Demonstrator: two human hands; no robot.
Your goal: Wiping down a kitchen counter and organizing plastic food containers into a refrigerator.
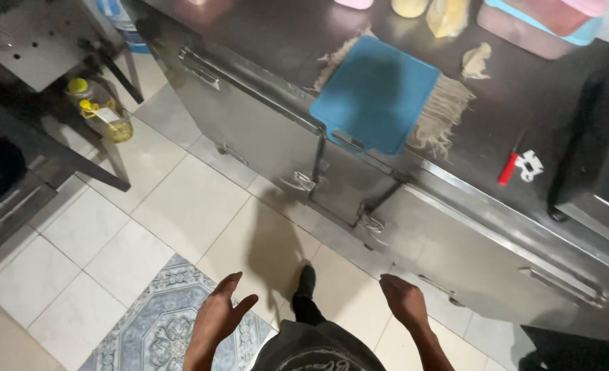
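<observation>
My left hand (220, 312) hangs low over the tiled floor with its fingers spread and nothing in it. My right hand (404, 300) is at the same height, close to the lower front of the steel counter cabinet (249, 124), fingers loosely curled and holding nothing. Between the two hands I see my dark-clad leg and shoe (306, 285). On the dark countertop above lies a blue cutting board (377, 93) on a fringed beige cloth (445, 110), its corner jutting past the counter edge.
A red-handled tool (509, 167) lies on the countertop to the right, with pink and blue containers (559, 17) at the back. A bottle of yellow oil (102, 110) stands under a metal stand at left. A patterned blue mat (167, 323) covers the floor tiles.
</observation>
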